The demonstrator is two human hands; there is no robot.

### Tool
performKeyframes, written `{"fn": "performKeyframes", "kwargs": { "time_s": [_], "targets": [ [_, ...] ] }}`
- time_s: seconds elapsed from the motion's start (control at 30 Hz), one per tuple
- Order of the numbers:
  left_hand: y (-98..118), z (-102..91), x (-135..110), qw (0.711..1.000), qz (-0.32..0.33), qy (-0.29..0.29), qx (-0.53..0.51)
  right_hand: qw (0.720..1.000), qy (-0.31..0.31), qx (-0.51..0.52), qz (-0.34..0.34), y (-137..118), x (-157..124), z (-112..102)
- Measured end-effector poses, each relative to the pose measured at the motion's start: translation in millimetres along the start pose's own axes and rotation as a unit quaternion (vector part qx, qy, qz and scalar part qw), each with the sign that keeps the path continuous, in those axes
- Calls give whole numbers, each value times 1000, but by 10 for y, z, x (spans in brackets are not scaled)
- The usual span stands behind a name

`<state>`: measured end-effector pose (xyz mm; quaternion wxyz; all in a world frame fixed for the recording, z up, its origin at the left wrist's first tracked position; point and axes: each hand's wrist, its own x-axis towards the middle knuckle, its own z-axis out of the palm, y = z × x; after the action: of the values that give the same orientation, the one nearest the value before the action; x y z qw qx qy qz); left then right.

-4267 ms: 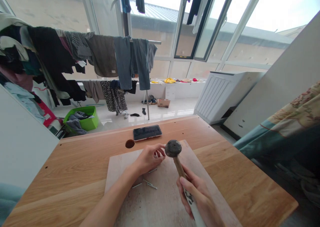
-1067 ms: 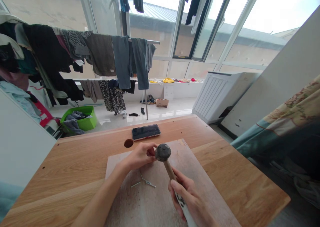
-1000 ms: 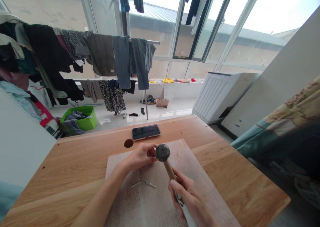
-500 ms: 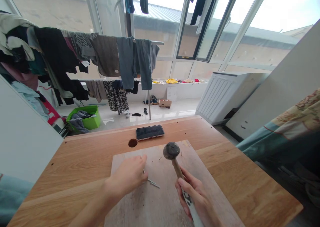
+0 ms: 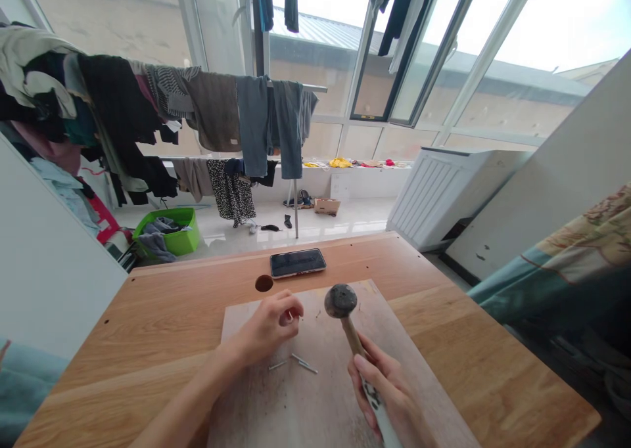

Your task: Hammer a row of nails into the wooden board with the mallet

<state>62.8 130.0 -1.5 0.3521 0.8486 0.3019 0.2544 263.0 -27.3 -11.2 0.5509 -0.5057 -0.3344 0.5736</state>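
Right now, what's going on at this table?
Someone's right hand is gripping a hammer, its dark head pointing away from them. Their left hand is curled over a flat board; whether it pinches anything is too small to tell. A few loose nails lie on the board, and a phone rests beyond it on the wooden table.

left hand (image 5: 276, 322): whether fingertips pinch anything, too small to tell | right hand (image 5: 383, 383): covers the hammer (image 5: 351, 334) mid-handle; butt cut by bottom edge | thin sliver (image 5: 318, 314) just right of left hand: too small to identify | board (image 5: 315, 405) beneath both hands: near edge out of frame | curtain (image 5: 566, 254) right of right hand: cut by right edge
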Motion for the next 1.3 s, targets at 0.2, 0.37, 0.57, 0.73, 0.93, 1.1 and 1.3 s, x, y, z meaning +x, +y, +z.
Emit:
{"fn": "performKeyframes", "kwargs": {
  "time_s": [0.2, 0.37, 0.57, 0.73, 0.93, 1.1, 1.3],
  "targets": [
    [-121, 113, 5, 996, -28, 37, -70, 1000, -1, 6, -1, -7, -6, 1],
    [-115, 122, 14, 997, -24, 35, -72, 1000, 2, 2, -2, -22, -18, 32],
    [-112, 119, 15, 997, -25, 28, -67, 1000, -1, -8, -10, -80, -23, 36],
    [-83, 119, 18, 996, -34, 34, -69, 1000, -1, -8, 6, -231, -51, 151],
    [-74, 129, 34, 995, -42, 36, -87, 999, -26, 20, 13, -142, 0, 358],
    [-61, 125, 41, 992, -31, 31, -116, 999, -47, 14, 5, -67, 16, 401],
    [-97, 134, 36, 992, -33, 40, -114, 998, -57, 1, 3, -79, 19, 427]
  ]
}}
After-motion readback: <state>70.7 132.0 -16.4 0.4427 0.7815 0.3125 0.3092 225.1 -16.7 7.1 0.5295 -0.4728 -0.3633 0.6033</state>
